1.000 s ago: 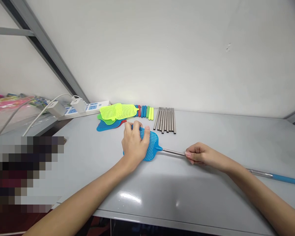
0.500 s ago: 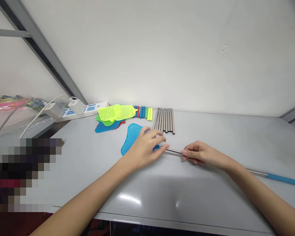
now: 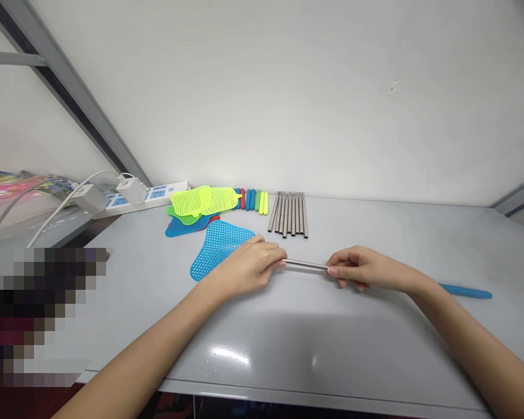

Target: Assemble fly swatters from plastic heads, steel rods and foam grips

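A telescopic fly swatter lies across in front of me, with its blue mesh head (image 3: 218, 247) to the left, a thin metal rod (image 3: 305, 264) in the middle and a blue handle (image 3: 469, 290) showing beyond my right forearm. My left hand (image 3: 253, 262) is closed around the neck, where the head meets the rod; its fingers hide that joint. The rod is pinched between the thumb and fingers of my right hand (image 3: 358, 269). My right hand and wrist cover the stretch between the bare rod and the handle.
Several metal tubes (image 3: 290, 215) lie side by side near the wall. Left of them are several coloured handles (image 3: 257, 201) and a pile of yellow, green, blue and red mesh heads (image 3: 196, 203). A power strip (image 3: 161, 195) with plugged-in chargers stands at the back left.
My left hand has closed on the swatter's neck, its fingers no longer spread. The mesh head and the handle have both shifted left. My right hand keeps its pinch on the rod.
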`<state>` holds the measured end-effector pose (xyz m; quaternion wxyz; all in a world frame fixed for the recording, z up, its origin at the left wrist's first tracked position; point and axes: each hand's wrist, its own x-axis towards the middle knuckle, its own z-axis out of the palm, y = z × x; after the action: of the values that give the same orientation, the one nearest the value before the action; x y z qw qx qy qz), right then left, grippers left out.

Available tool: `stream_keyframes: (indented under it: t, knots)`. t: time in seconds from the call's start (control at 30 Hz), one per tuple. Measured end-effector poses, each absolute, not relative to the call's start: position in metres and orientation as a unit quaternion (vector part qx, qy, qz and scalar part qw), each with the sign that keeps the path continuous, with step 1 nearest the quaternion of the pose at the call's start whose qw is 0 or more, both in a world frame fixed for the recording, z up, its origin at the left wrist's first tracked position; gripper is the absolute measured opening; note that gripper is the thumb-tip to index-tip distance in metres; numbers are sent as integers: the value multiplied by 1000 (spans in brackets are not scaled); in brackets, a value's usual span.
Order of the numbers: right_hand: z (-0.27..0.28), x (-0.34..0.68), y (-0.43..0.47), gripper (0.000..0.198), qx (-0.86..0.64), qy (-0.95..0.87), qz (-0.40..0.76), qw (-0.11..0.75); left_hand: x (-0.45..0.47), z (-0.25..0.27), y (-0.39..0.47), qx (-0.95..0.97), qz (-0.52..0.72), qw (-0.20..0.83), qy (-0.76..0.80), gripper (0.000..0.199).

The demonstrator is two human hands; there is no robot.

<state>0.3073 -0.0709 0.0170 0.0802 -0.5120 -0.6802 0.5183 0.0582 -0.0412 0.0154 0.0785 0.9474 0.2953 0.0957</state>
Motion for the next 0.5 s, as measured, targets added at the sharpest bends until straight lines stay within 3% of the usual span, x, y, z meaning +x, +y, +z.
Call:
stream_keyframes:
  t: [0.5]
  knots:
    - [13,318,-64,35,-540,-724,420,94,50,8,-34,929,68,117,344,29]
